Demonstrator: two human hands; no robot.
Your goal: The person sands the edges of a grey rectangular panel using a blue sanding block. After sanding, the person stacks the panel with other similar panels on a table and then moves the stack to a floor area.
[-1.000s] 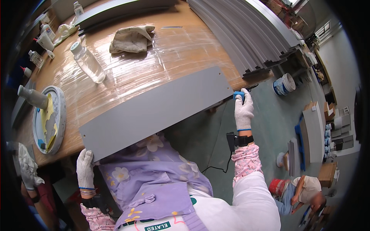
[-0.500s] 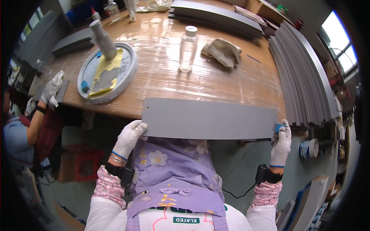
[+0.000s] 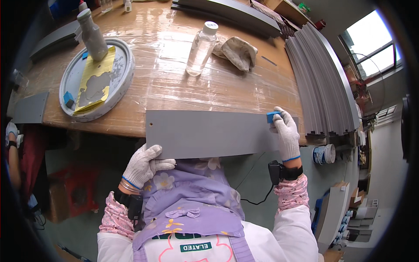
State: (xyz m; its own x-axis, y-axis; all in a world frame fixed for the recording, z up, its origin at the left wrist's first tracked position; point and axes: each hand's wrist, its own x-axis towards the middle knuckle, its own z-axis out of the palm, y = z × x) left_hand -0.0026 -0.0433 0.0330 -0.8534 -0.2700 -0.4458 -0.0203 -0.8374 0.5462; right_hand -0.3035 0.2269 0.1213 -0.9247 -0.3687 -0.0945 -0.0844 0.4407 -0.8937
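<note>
A long grey flat panel (image 3: 209,133) lies across the table's front edge, with its near side reaching out toward me. My right hand (image 3: 286,135), in a white knit glove, pinches a small blue block (image 3: 273,116) over the panel's right end. At the near left corner is my left hand (image 3: 144,165), also gloved. Its thumb touches the corner, while the other fingers stretch along below the near edge, apart from the thumb. A small hole shows near the panel's far left corner.
A round white lid (image 3: 126,81) carries a yellow sheet (image 3: 97,78), a grey-smeared bottle (image 3: 94,37) and another blue block (image 3: 68,99). Beyond the panel are a clear bottle (image 3: 200,50) and a crumpled cloth (image 3: 238,52). Stacked grey panels (image 3: 321,83) line the right. A co-worker's gloved hand (image 3: 12,129) shows far left.
My right hand has moved from the panel's right edge inward over its surface with the blue block. My left hand has loosened from the left edge to the near corner. The view has shifted.
</note>
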